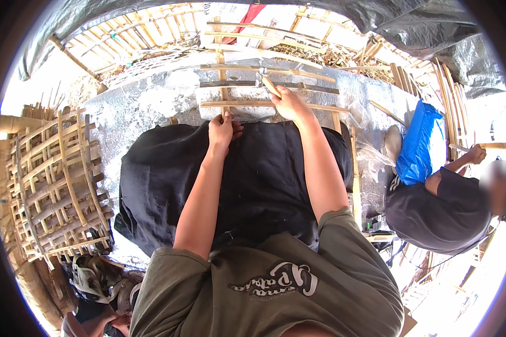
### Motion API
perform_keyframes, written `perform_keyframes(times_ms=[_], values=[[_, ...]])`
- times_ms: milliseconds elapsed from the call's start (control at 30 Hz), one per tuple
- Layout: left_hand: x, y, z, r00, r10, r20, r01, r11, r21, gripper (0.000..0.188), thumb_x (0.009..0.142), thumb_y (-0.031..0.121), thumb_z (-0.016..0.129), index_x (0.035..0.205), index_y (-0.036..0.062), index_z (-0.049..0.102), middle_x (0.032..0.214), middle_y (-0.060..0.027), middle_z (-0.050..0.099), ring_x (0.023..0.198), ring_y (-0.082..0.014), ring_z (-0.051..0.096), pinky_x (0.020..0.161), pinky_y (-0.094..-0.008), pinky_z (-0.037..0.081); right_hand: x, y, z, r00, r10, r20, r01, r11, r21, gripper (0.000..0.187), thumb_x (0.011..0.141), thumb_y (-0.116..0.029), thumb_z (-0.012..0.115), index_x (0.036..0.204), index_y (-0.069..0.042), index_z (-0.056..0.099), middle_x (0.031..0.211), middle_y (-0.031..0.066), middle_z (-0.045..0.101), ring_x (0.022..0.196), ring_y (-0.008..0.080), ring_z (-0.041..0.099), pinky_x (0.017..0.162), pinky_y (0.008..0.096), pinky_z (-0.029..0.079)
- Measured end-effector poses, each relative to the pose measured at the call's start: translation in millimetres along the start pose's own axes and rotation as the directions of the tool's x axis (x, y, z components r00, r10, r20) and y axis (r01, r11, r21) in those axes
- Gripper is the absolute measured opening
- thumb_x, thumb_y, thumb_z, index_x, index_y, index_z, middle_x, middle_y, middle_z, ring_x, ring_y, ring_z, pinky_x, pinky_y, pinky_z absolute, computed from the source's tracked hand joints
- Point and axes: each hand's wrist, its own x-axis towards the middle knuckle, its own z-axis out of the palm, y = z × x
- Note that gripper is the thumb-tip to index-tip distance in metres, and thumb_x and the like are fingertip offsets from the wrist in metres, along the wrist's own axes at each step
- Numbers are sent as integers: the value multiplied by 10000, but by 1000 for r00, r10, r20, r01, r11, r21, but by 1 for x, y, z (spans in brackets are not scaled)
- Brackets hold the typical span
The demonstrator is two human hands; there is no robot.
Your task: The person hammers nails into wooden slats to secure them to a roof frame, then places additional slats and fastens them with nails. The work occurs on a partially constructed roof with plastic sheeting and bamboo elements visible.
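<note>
I am in an open-air bamboo workshop. Split bamboo strips (264, 70) lie nailed in a lattice on the silver-covered bench (140, 106) before me, finished lattice panels (56, 180) stack up on my left, a bamboo-slat fence (146, 28) stands behind, and grey tarpaulin (433, 28) hangs overhead.

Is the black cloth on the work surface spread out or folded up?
Spread out: the black cloth drapes broadly over the silver-covered surface, under both forearms.

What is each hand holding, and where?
The right hand grips a hammer by its wooden handle. The left hand presses a bamboo slat of the frame, near its crossing.
</note>
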Motion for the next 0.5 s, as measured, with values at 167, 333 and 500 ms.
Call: perform_keyframes(times_ms=[167, 333, 500], values=[[6, 8, 5, 998, -44, -47, 43, 999, -28, 500, 1100, 417, 414, 1115, -45, 605, 818, -123, 710, 660, -216, 719, 559, -323, 591, -2, -8, -4, 999, 39, 13, -39, 999, 10, 459, 999, -379, 559, 1334, -66, 578, 1230, 248, 671, 1167, 429, 628, 985, 504, 500], [-3, -2, 3, 999, 22, -48, -20, 999, 44, 512, 1083, 423, 442, 1070, -61, 609, 773, -131, 712, 648, -209, 715, 559, -340, 586, -4, -5, -7, 997, 58, 55, -57, 998, -31, 498, 968, -424, 613, 1332, -85, 597, 1230, 224, 682, 1164, 407, 641, 989, 480, 508], [7, -27, -22, 984, 179, 3, -163, 893, 420, 453, 1002, 373, 592, 1020, -76, 652, 838, -234, 732, 818, -386, 737, 762, -459, 581, 3, -7, 0, 1000, 6, -16, -6, 1000, 11, 450, 960, -385, 629, 1290, -79, 626, 1197, 224, 693, 1144, 404, 651, 969, 472, 517]])
